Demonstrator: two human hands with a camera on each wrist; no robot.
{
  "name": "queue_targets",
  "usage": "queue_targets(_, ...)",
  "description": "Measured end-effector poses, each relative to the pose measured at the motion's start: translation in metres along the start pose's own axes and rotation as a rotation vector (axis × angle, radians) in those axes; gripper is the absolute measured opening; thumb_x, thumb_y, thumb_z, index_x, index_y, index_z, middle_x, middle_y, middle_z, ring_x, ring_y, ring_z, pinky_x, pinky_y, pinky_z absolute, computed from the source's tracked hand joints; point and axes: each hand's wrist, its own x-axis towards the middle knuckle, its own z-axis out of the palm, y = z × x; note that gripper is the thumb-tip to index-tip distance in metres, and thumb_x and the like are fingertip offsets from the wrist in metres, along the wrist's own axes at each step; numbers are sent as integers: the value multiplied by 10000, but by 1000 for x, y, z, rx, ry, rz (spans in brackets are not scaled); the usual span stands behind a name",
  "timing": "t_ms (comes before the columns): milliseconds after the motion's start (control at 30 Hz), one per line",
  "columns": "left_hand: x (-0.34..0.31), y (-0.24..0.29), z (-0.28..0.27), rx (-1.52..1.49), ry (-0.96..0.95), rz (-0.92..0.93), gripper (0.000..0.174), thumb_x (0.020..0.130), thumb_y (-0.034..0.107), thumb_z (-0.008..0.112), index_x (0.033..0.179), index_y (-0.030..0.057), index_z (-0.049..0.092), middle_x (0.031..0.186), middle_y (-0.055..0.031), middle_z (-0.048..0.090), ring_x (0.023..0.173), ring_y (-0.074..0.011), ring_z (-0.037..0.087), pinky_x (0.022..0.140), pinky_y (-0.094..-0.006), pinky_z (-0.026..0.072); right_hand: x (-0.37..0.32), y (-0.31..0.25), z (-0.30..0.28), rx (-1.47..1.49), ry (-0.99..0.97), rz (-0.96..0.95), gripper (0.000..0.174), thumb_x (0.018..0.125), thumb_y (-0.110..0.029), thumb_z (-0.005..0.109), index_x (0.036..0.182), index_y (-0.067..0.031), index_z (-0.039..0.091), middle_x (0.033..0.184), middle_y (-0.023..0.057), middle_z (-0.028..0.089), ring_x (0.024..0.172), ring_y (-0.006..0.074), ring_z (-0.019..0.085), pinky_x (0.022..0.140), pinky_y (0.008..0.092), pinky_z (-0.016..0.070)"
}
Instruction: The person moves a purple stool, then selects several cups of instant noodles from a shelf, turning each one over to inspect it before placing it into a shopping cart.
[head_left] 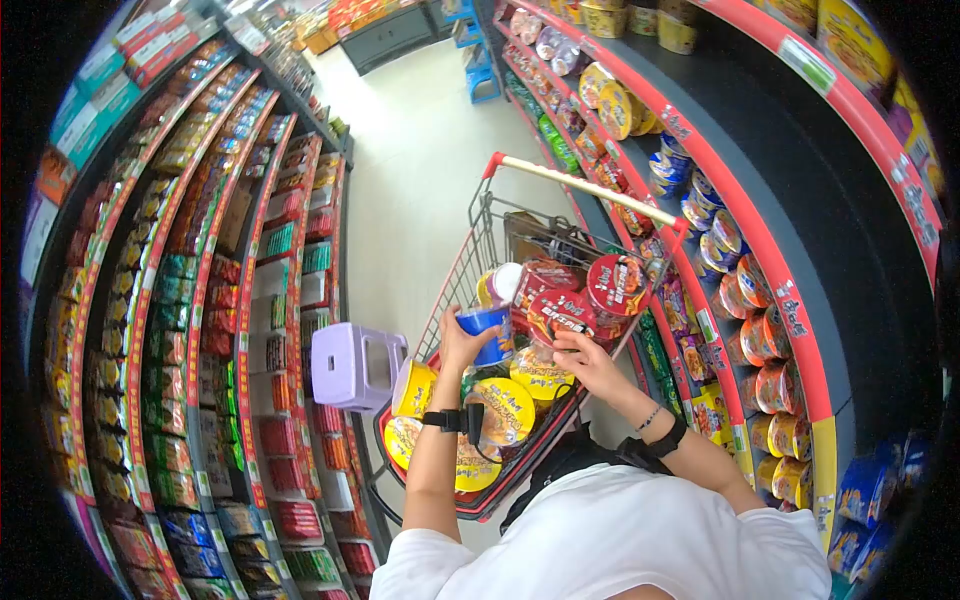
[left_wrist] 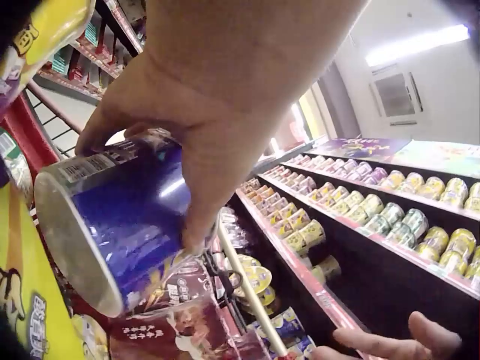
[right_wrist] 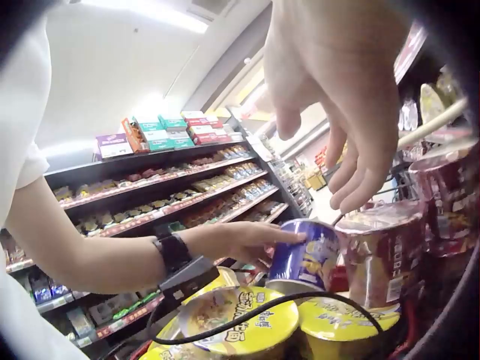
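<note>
My left hand (head_left: pixel 462 345) grips a blue noodle cup (head_left: pixel 487 335) over the cart, its fingers and thumb round the side. In the left wrist view the blue cup (left_wrist: pixel 127 225) lies tilted, its pale base toward the camera. My right hand (head_left: pixel 590 368) hovers over the red noodle tubs (head_left: pixel 560 318), fingers loosely bent and holding nothing. In the right wrist view that hand (right_wrist: pixel 337 97) hangs above a red tub (right_wrist: pixel 382 251). Yellow tubs (head_left: pixel 500 412) fill the near end of the cart.
The wire cart (head_left: pixel 455 270) has a pale handle (head_left: pixel 590 188) at its far end. A purple stool (head_left: pixel 345 365) stands left of it. Packet shelves (head_left: pixel 190 300) line the left side, and cup-noodle shelves (head_left: pixel 735 290) line the right. Blue stools (head_left: pixel 482 82) stand farther up the aisle.
</note>
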Motion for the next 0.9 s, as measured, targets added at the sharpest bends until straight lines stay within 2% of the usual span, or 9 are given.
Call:
queue_targets(200,13,-7,11,124,-50,192,827,686,453,792,1287,-12,467,1237,-271,520,1196,-397,459,998,-453,381,-30,-6,-29,52,116,-165,366,923,-208,616,1213,-11,511,1108,98,607,924,152,617,765,283,512)
queue_targets(333,-2,109,14,11,-85,525,662,807,231,717,1349,6,410,1410,-246,368,1309,-367,363,1098,-436,262,-51,-6,-54,85,347,-392,339,913,-213,628,1173,-9,557,1028,98,631,945,144,615,791,298,519)
queue_targets(367,-19,148,16,-42,-118,619,634,823,175,699,1357,8,400,1411,-232,373,1313,-353,363,1099,-426,261,-75,-27,-65,20,371,-298,303,944,-157,576,1211,-22,529,1161,77,603,1029,141,600,885,298,492)
queue_targets(467,-81,244,45,-522,-519,612,591,830,91,672,1352,12,407,1413,-205,379,1314,-316,365,1098,-400,260,-139,-67,-92,-35,681,-413,247,940,-137,568,1165,-36,575,1087,80,635,986,129,609,796,285,505)
queue_targets(567,-153,315,78,-471,-754,939,582,806,71,688,1329,13,440,1413,-177,396,1314,-302,374,1093,-397,275,-199,-82,-114,-140,1175,-669,209,893,-64,585,1098,-28,593,1033,104,618,904,165,631,750,285,515)
queue_targets(633,-189,344,99,-271,-843,1189,633,789,100,710,1345,15,419,1431,-193,373,1324,-328,364,1094,-411,280,-245,-85,-126,-402,1558,-720,200,870,-65,597,1067,-29,605,1085,120,584,993,219,588,835,337,481)
queue_targets(700,-234,372,115,-328,-1009,1263,605,801,99,697,1348,44,443,1422,-178,401,1337,-312,362,1086,-407,292,-296,-88,-130,-716,1947,-622,240,853,-80,609,1085,-27,580,1203,142,504,1133,276,486,969,386,386)
queue_targets(767,-272,397,126,-360,-1098,1297,630,804,117,703,1363,38,422,1427,-185,393,1343,-311,354,1091,-413,284,-333,-80,-138,-682,2153,-725,345,847,-96,616,1169,-24,512,1288,152,419,1234,307,379,1055,414,276)
queue_targets(900,-330,429,159,-467,-1303,1302,779,826,158,705,1449,21,256,1442,-238,348,1358,-317,327,1110,-430,242,-385,-62,-142,-592,2263,-710,442,865,-83,602,1267,-38,424,1356,164,370,1279,286,348,1091,399,224)
